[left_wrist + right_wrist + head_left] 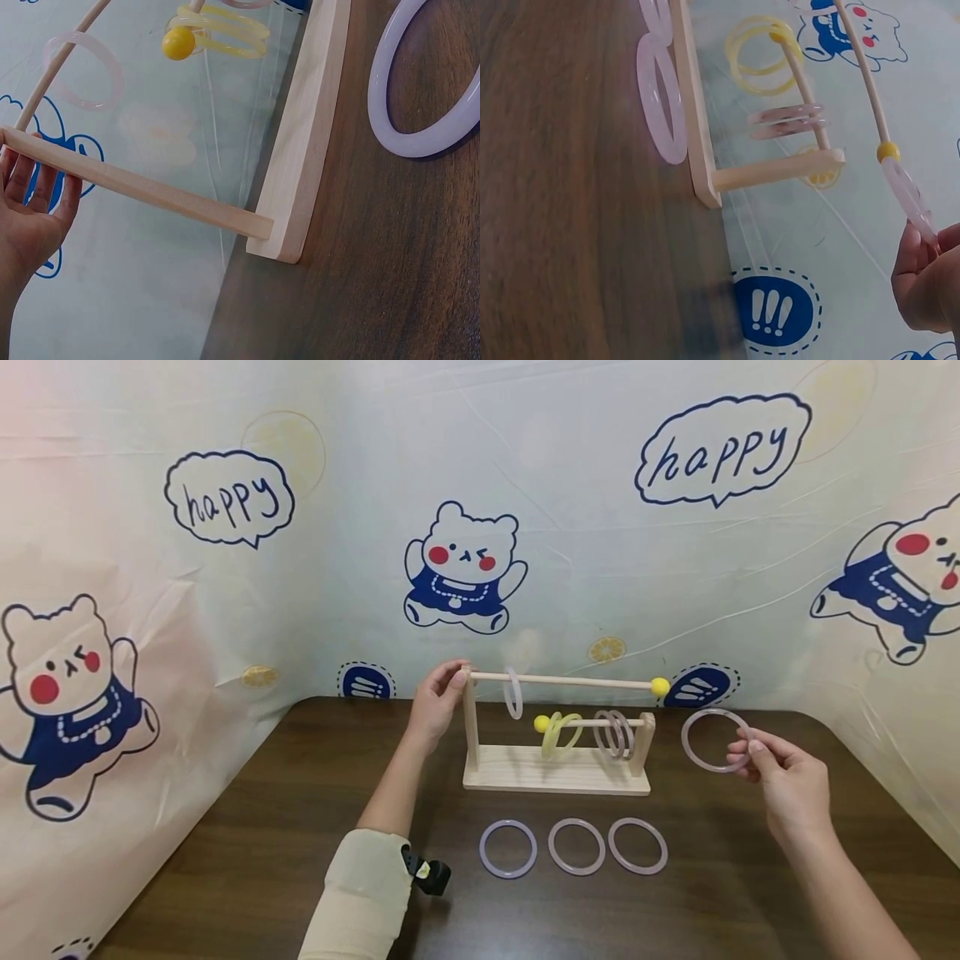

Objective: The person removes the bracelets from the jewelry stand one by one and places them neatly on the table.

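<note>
A light wooden stand (pixel 555 779) carries two horizontal rods with yellow ball ends. My left hand (pixel 435 706) grips the top of its tall left post (pixel 142 187). My right hand (pixel 797 789) pinches a pale pink bangle (pixel 685 741) by its edge, right of the upper rod (pixel 577 681). In the right wrist view this bangle appears close to the rod's yellow ball (pixel 888 151). One pale bangle (pixel 517 702) hangs on the upper rod near the left post. Yellow bangles (pixel 550 739) and pinkish-purple bangles (pixel 613 735) hang on the lower rod.
On the brown table (pixel 247 827), in front of the stand, lie a lavender bangle (pixel 482 849) and two pale pink ones, one in the middle (pixel 551 847) and one at right (pixel 664 852). A printed cloth (pixel 570 593) rises behind the table and at its sides.
</note>
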The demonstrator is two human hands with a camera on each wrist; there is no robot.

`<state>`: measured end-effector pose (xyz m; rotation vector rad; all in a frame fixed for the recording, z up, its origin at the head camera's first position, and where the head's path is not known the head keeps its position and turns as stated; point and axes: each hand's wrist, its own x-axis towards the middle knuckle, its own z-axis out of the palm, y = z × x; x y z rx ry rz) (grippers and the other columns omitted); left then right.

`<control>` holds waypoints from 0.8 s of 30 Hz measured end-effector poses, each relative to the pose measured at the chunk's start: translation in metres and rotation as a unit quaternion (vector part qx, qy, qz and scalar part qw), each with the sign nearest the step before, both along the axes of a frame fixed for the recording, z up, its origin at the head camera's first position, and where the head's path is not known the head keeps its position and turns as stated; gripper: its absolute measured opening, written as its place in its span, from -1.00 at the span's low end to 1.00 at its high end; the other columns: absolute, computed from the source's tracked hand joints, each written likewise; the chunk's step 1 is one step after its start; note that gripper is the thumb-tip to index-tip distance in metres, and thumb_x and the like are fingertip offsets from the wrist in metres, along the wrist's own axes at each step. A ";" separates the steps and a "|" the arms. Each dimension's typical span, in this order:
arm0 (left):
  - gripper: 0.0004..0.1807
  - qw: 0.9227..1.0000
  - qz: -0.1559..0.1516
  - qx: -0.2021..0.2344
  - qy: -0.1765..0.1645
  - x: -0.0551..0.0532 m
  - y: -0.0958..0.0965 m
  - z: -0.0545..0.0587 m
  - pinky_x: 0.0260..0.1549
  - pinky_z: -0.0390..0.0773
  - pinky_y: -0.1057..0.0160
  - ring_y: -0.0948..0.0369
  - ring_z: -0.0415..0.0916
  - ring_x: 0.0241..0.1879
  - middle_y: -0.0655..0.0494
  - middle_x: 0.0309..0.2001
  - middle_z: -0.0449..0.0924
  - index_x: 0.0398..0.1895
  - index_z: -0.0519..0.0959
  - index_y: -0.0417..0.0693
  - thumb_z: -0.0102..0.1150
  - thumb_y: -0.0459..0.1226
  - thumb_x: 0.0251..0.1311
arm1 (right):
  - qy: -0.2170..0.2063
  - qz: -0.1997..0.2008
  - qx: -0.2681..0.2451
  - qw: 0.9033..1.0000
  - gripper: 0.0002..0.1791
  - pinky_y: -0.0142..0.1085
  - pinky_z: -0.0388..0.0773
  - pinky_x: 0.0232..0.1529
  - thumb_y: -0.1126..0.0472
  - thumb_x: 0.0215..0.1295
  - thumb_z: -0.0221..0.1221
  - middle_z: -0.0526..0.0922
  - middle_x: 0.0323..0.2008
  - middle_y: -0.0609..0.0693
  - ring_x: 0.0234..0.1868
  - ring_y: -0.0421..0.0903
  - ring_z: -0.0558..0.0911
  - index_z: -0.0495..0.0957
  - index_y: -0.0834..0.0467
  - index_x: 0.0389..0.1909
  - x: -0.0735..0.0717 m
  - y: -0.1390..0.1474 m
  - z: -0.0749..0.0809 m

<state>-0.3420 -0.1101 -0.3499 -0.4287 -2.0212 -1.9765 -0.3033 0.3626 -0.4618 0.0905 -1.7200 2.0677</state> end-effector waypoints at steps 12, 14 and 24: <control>-0.66 1.000 0.008 -0.016 0.002 0.001 0.001 0.000 -0.20 0.46 0.29 0.21 0.49 -0.14 -0.09 -0.05 0.57 0.07 0.46 -0.24 -0.04 -0.23 0.35 | -0.024 -0.014 0.060 0.998 -0.65 -0.42 0.55 -0.51 0.19 0.23 0.19 0.68 -0.44 0.07 -0.46 -0.15 0.66 0.55 0.34 -0.05 0.006 0.003 -0.007; -0.66 1.000 0.007 -0.017 -0.001 0.001 0.001 0.000 -0.21 0.46 0.30 0.22 0.49 -0.15 -0.08 -0.05 0.56 0.07 0.45 -0.24 -0.04 -0.23 0.35 | -0.027 -0.012 0.063 0.998 -0.64 -0.42 0.55 -0.52 0.18 0.23 0.20 0.67 -0.46 0.07 -0.48 -0.15 0.66 0.54 0.37 -0.06 0.005 0.005 -0.010; -0.54 1.000 0.001 -0.014 0.020 0.000 -0.001 -0.003 -0.10 0.48 0.12 0.10 0.51 -0.09 -0.06 -0.05 0.57 0.09 0.43 -0.30 -0.01 -0.10 0.32 | -0.087 0.030 0.123 0.988 -0.85 -0.43 0.54 -0.50 0.20 0.30 0.12 0.67 -0.53 -0.05 -0.52 -0.23 0.63 0.67 0.08 -0.31 0.046 -0.030 0.049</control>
